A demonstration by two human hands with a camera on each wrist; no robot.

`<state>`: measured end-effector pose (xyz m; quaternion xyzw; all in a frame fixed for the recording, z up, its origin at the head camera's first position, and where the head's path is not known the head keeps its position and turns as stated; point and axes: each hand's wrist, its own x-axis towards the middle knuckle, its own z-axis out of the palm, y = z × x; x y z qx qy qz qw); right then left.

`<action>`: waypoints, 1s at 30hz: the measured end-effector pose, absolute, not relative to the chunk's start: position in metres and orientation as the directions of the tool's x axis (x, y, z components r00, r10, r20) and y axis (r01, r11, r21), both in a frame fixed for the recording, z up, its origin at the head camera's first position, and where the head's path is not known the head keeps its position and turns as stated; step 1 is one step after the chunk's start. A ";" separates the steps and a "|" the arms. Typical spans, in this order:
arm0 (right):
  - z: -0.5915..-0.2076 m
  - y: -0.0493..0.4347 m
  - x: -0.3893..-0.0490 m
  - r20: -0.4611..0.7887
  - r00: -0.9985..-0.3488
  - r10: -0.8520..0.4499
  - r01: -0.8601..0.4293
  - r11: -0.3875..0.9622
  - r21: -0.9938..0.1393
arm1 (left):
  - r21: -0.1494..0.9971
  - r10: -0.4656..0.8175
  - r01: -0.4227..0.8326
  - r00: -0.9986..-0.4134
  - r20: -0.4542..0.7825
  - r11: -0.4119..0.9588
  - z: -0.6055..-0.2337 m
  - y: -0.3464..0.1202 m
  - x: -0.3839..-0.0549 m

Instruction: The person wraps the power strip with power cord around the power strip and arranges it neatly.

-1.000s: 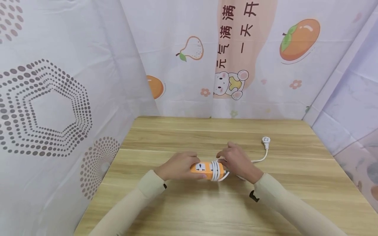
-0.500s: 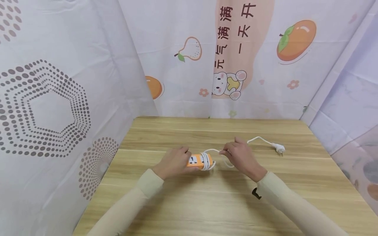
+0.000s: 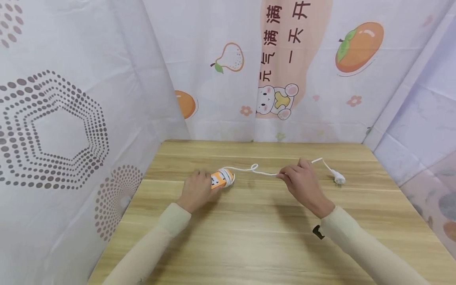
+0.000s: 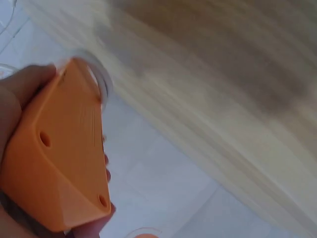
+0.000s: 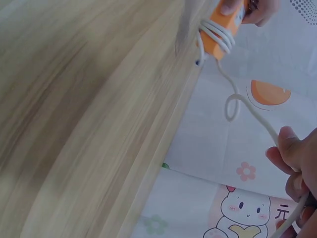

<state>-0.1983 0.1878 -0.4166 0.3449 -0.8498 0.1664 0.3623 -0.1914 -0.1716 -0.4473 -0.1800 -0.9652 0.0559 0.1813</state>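
Note:
My left hand (image 3: 196, 190) grips an orange power strip (image 3: 217, 179) by its left end. In the left wrist view the underside of the power strip (image 4: 74, 134) faces the camera, with fingers round both sides. Several turns of white cord (image 5: 216, 35) are wound about the strip's other end. From there the power cord (image 3: 266, 173) runs right, with one small loop in it, to my right hand (image 3: 304, 186), which pinches it between thumb and fingers. Past that hand, the cord's free end carries a white plug (image 3: 338, 177).
A wood-grain table (image 3: 242, 245) lies under both hands. Printed curtains stand behind it and at both sides; the back curtain (image 3: 213, 114) meets the table's far edge.
My left hand has moved left and away from me with the power strip. My right hand has drawn the cord rightward, widening the gap between the hands. The plug has shifted right.

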 end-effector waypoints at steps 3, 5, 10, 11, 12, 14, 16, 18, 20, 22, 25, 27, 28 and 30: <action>-0.420 0.189 -0.195 0.735 -0.507 -0.450 -0.708 0.704 -0.057 | -0.202 0.322 0.260 -0.857 0.401 0.944 -0.441 -0.172 -0.195; -0.423 0.189 -0.193 0.733 -0.512 -0.447 -0.706 0.706 -0.063 | -0.214 0.300 0.226 -0.851 0.430 0.950 -0.436 -0.173 -0.196; -0.435 0.188 -0.189 0.681 -0.552 -0.481 -0.688 0.725 -0.045 | -0.227 0.328 0.240 -0.768 0.550 0.944 -0.428 -0.174 -0.197; -0.437 0.187 -0.188 0.655 -0.573 -0.493 -0.683 0.729 -0.048 | -0.234 0.341 0.250 -0.739 0.580 0.940 -0.428 -0.173 -0.197; -0.437 0.185 -0.188 0.620 -0.600 -0.505 -0.676 0.735 -0.056 | -0.241 0.355 0.261 -0.710 0.609 0.935 -0.427 -0.172 -0.196; -0.437 0.180 -0.187 0.531 -0.658 -0.534 -0.670 0.737 -0.089 | -0.261 0.383 0.280 -0.659 0.647 0.924 -0.424 -0.171 -0.196; -0.435 0.175 -0.188 0.426 -0.715 -0.555 -0.658 0.740 -0.139 | -0.279 0.404 0.293 -0.621 0.672 0.915 -0.422 -0.169 -0.195; -0.433 0.170 -0.190 0.326 -0.760 -0.563 -0.638 0.743 -0.203 | -0.297 0.418 0.295 -0.598 0.684 0.908 -0.419 -0.167 -0.194; -0.432 0.167 -0.192 0.234 -0.791 -0.565 -0.611 0.745 -0.267 | -0.308 0.427 0.297 -0.582 0.692 0.904 -0.416 -0.165 -0.192; -0.432 0.164 -0.196 0.172 -0.813 -0.557 -0.581 0.751 -0.313 | -0.304 0.427 0.303 -0.574 0.699 0.903 -0.413 -0.162 -0.190; -0.435 0.158 -0.200 0.142 -0.836 -0.530 -0.542 0.757 -0.366 | -0.274 0.422 0.330 -0.564 0.710 0.903 -0.411 -0.158 -0.188; -0.436 0.152 -0.202 0.168 -0.840 -0.516 -0.537 0.744 -0.397 | -0.251 0.417 0.352 -0.558 0.717 0.902 -0.411 -0.155 -0.187; -0.435 0.148 -0.202 0.188 -0.839 -0.511 -0.539 0.730 -0.420 | -0.241 0.415 0.361 -0.555 0.720 0.901 -0.411 -0.154 -0.186; -0.433 0.140 -0.202 0.229 -0.827 -0.513 -0.555 0.684 -0.473 | -0.228 0.417 0.379 -0.550 0.724 0.897 -0.412 -0.152 -0.185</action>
